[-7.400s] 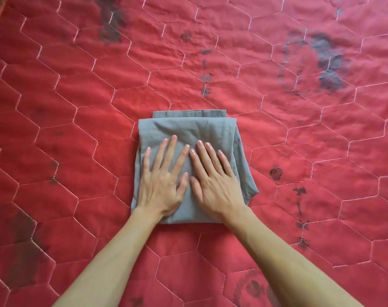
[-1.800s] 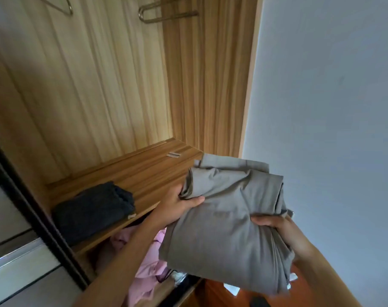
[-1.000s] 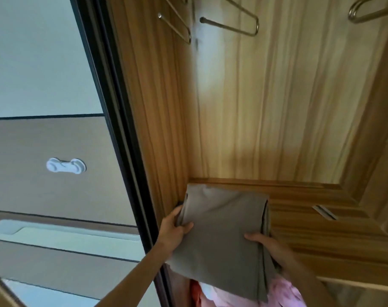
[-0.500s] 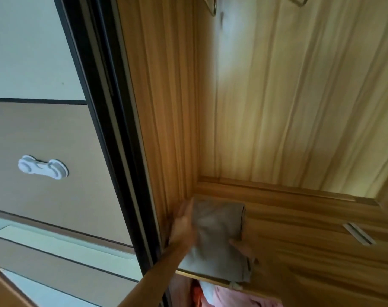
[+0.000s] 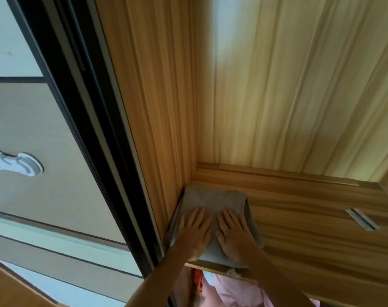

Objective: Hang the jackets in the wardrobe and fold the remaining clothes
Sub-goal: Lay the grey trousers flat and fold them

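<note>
Far left, white latch (image 5: 13,162) on the sliding door panel, then the dark door frame (image 5: 95,129), then the wardrobe side wall (image 5: 157,107). Folded grey garment (image 5: 213,200) lies flat on the wooden shelf (image 5: 310,218), tucked into the left rear corner; its left edge touches the side wall and its front edge sits at the shelf lip. Left hand (image 5: 194,233) lies palm down on the garment, fingers straight and slightly spread, gripping nothing. Right hand (image 5: 233,234) lies just beside it, same pose, flat and pressing, nothing pinched. Right of the garment is bare shelf board, with a small metal strip (image 5: 361,219) well apart. Pink clothes (image 5: 233,291) show under the shelf lip. Step in hand, as I judge it: stowing a folded piece, final pat-down to seat it. Next move likely calls for lifting both palms straight off without dragging the top fold, then fetching the next item. Versus earlier frames: the garment was pressed flat on a red quilt, then carried with both hands curled round its edges, then slid onto the shelf in blur; now it rests on the shelf and the grip has turned into flat palms. The hangers seen above are out of view.
</note>
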